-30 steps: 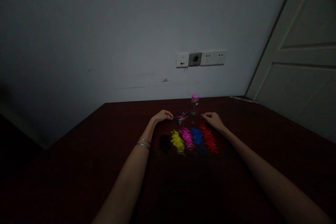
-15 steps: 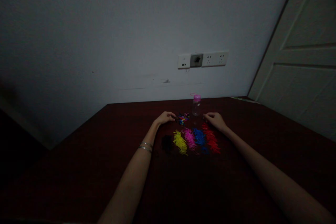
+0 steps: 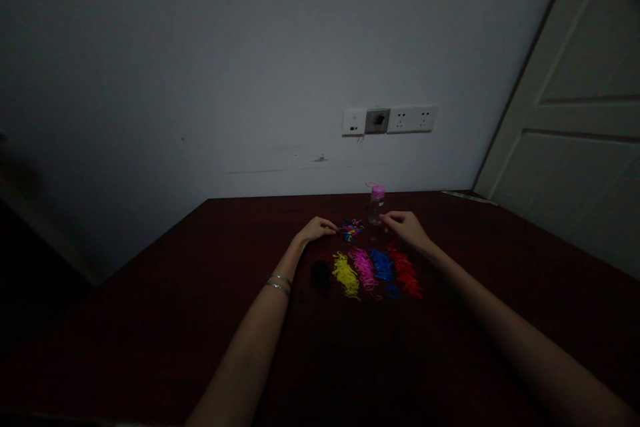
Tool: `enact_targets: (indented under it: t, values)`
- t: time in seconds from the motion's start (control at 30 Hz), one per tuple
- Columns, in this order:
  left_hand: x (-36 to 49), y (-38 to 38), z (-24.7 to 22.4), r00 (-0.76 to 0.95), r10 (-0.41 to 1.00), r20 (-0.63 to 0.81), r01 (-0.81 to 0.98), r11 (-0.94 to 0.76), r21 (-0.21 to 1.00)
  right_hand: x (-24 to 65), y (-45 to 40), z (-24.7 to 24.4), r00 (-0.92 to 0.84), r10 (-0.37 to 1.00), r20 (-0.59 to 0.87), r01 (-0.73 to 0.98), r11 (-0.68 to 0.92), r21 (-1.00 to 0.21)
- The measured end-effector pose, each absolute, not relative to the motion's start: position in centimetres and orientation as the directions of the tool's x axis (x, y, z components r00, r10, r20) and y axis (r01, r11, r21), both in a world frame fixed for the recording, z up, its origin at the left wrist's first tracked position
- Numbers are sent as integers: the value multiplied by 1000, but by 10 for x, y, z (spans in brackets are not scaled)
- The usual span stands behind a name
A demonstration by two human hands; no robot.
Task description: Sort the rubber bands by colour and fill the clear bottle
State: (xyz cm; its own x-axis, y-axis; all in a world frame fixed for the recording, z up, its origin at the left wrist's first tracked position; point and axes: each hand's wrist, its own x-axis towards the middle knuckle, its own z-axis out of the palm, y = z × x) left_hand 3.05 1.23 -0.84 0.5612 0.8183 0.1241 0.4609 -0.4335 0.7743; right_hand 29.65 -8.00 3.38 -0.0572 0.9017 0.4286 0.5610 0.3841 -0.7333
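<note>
My left hand (image 3: 319, 229) rests at the left edge of a small mixed pile of coloured elastic bands (image 3: 352, 229), fingertips pinched together there; whatever they grip is too dark to make out. Beside the lower part of a clear bottle (image 3: 376, 210) with a pink lid is my right hand (image 3: 407, 228), thumb and fingers closed in a pinch whose content is hidden. Sorted bands lie nearer me in rows: black (image 3: 321, 276), yellow (image 3: 346, 276), pink (image 3: 365, 271), blue (image 3: 383, 265) and red (image 3: 405, 272). The red row begins just below my right hand.
All of this lies on a dark red-brown table (image 3: 200, 320). Behind it rises a pale wall with a row of sockets (image 3: 390, 121). A panelled door (image 3: 575, 127) stands at the right, and a flat light strip (image 3: 469, 197) lies near the table's back right edge.
My right hand has shifted slightly left, toward the bottle. My left hand stays by the mixed pile, its fingers a little more stretched. The whole view has shifted slightly.
</note>
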Motion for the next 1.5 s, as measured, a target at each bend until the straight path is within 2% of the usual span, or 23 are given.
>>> enact_targets:
  t: [0.1,0.23,0.47,0.6,0.8,0.93,1.17,1.3,1.5]
  values:
    - [31,11,-8,548,827,125,479,-433,764,292,-94,35,-68,918,390,556,360,-749]
    - [33,12,-8,549,827,120,485,-432,760,288,-115,42,16,934,356,539,292,-790]
    - [37,9,-6,539,830,142,511,-456,728,272,-168,80,67,864,499,643,345,-683]
    - [39,7,-6,538,830,145,540,-472,697,263,-202,101,148,774,616,712,348,-609]
    - [41,4,-2,563,810,163,594,-534,602,258,-223,112,234,718,655,739,307,-600]
    - [40,0,8,596,792,133,572,-535,621,257,-214,107,206,732,650,761,298,-576]
    - [20,-6,36,682,731,-11,491,-446,748,258,-196,98,216,724,655,789,266,-554]
    - [5,-13,48,707,671,-224,552,-325,768,260,-188,94,217,736,641,802,240,-547]
    - [-5,-21,48,749,453,-483,602,-161,782,265,-183,91,221,785,579,841,147,-520]
